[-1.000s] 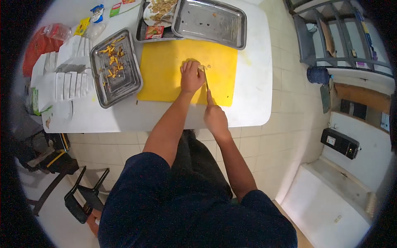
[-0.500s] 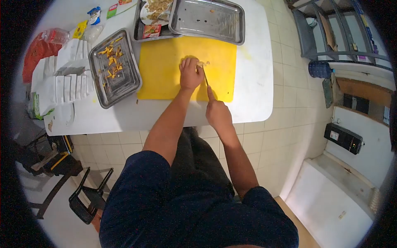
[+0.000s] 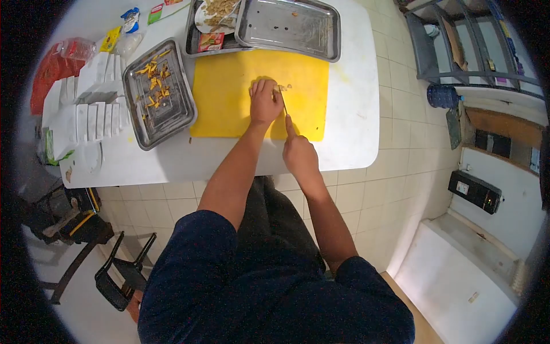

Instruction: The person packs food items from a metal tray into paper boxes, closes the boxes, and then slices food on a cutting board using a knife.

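Note:
On the yellow cutting board [image 3: 223, 92], my left hand [image 3: 266, 103] presses down with curled fingers on a pale piece of food, mostly hidden beneath them. My right hand [image 3: 300, 155] grips a knife [image 3: 286, 106] by its handle, over the board's near edge. The blade points away from me and lies right beside my left fingertips. A few small pale cut pieces [image 3: 288, 87] rest just right of the blade tip. Their exact kind is too small to tell.
Left of the board, a metal tray [image 3: 137, 129] holds yellow-orange and brown strips. Behind it are another metal tray [image 3: 286, 28], a plate [image 3: 200, 23] of pale brown pieces and a red packet [image 3: 211, 42]. White boxes [image 3: 100, 123] crowd the white table's [image 3: 352, 114] left side.
The knife and my right hand have shifted slightly left, closer to my left hand. The small pale pieces sit a little more apart beside the blade. My left hand stays in nearly the same place.

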A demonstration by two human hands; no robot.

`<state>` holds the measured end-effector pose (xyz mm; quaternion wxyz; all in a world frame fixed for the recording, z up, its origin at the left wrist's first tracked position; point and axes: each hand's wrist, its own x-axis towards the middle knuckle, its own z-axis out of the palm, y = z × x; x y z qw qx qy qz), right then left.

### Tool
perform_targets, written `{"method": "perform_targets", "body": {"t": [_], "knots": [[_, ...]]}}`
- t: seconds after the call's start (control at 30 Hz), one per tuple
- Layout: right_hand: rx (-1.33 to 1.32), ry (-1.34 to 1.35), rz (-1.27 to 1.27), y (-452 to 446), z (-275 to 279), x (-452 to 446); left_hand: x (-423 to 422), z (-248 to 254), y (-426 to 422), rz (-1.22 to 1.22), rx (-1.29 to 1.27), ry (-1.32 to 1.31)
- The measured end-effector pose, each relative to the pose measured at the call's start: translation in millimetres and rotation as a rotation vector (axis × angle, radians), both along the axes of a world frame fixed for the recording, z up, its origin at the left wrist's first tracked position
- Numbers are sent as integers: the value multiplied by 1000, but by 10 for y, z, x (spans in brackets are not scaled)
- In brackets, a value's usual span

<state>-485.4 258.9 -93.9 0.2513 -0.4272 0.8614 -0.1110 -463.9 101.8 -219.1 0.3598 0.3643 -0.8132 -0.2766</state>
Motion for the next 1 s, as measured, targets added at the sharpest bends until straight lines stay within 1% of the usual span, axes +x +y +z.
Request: {"method": "perform_targets", "body": {"t": [0.07,0.17,0.27,0.37,0.5,0.67,0.77,1.0], "knots": [[-26,25,8,-17,-23,-9,-3,-3,2,7,3,-3],[23,18,-14,-34,-17,-40,10,1,0,0,15,-2],[83,-50,-14,-62,75,-91,13,48,10,16,16,-12],[90,-35,-7,-63,79,-87,4,67,10,17,27,-31],[13,-43,-16,-47,-16,-84,-16,44,-5,11,-4,-27],[59,-89,-40,-126,4,-55,-1,64,19,20,-11,-30],[44,-77,-30,-126,-7,-69,-11,65,8,19,-5,-39],[109,-76,10,-120,81,-125,-8,49,8,19,10,-50]]}}
